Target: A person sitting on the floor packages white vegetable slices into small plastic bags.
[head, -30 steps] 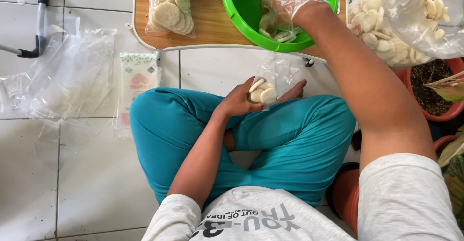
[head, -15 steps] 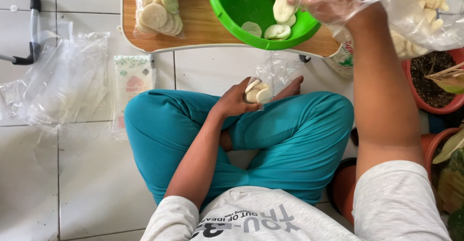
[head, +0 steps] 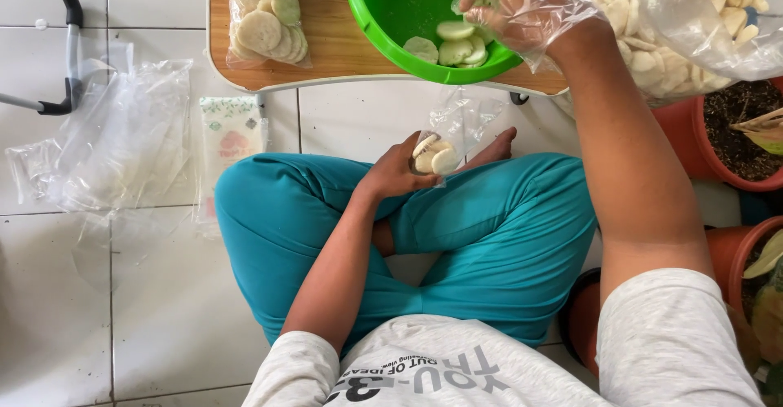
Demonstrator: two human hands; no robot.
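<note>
I sit cross-legged on a tiled floor. My left hand [head: 397,174] rests on my knee and grips the mouth of a small clear plastic bag [head: 457,126] with a few pale round crackers [head: 434,157] in it. My right hand [head: 510,3], in a thin clear plastic glove, hovers over the green bowl [head: 383,15] with fingers curled around some crackers. Several loose pale crackers [head: 453,46] lie on the bowl's bottom. The bowl stands on a low wooden table [head: 330,36].
A filled bag of crackers [head: 265,19] lies on the table's left part. A large clear bag of crackers [head: 693,24] sits at upper right above terracotta plant pots [head: 738,142]. Empty clear bags [head: 114,142] and a printed packet [head: 228,138] lie on the floor at left, near a black handle [head: 69,44].
My gloved right hand has lifted out of the bowl's right side with crackers and now hovers at its rim. The view shifted slightly. My left hand stays on the knee.
</note>
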